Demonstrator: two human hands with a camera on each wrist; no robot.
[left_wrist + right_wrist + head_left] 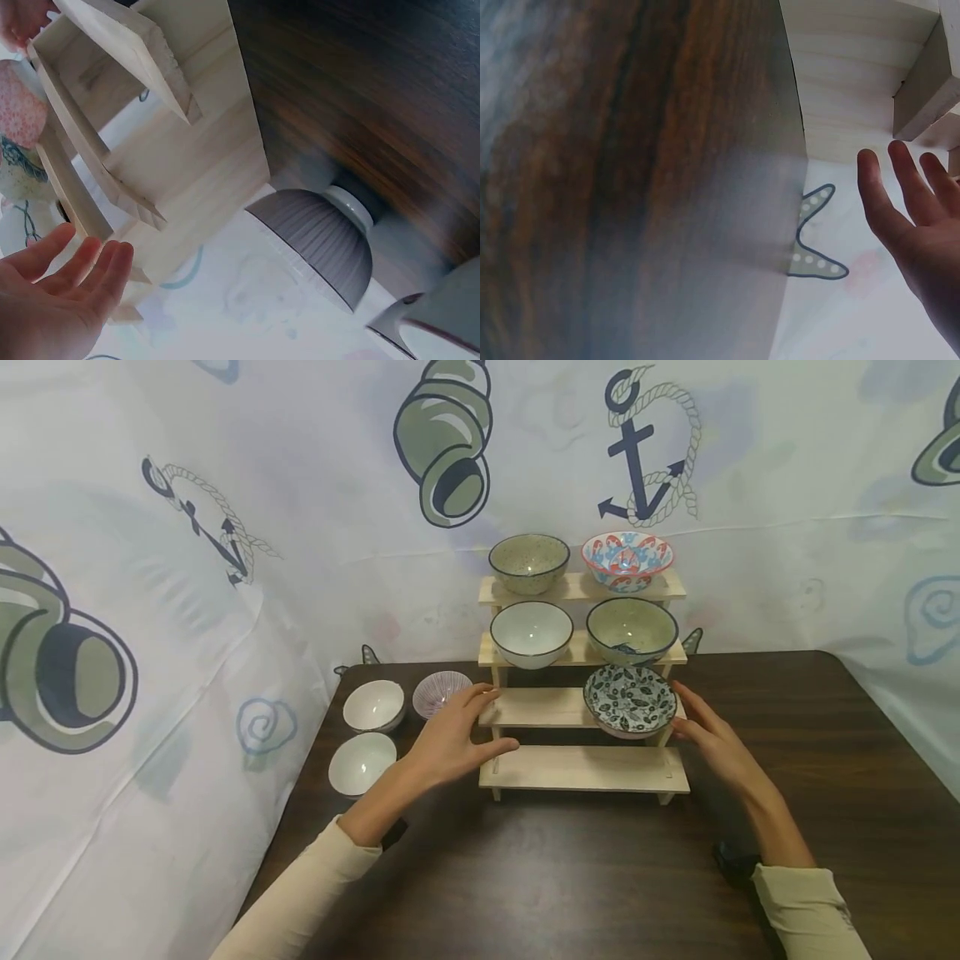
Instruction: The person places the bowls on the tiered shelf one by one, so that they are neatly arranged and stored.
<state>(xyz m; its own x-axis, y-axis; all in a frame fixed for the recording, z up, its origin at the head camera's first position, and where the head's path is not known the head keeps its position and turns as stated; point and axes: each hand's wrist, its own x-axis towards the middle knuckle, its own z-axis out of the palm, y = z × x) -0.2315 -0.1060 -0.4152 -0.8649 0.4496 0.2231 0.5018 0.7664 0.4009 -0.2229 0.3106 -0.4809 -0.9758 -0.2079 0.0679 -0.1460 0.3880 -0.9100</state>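
Observation:
On the right side of the third tier down of a wooden step stand [585,768] sits a bowl with a black-and-white leaf pattern [630,700]. My right hand [716,747] is at that bowl's right side, its fingertips right by the rim. In the right wrist view the fingers of this right hand [922,225] are extended beside the stand. My left hand [450,739] is at the stand's left end, thumb and fingers spread with nothing between them. Behind its wrist stands a purple-striped bowl [437,692], whose ribbed outside shows in the left wrist view.
Higher on the stand are a speckled bowl [528,562], a red-and-blue patterned bowl [627,560], a white bowl [532,633] and a green bowl [632,628]. Two white bowls, one behind [373,705] and one nearer [362,764], stand left on the dark table [555,877]. Printed cloth [337,485] hangs behind.

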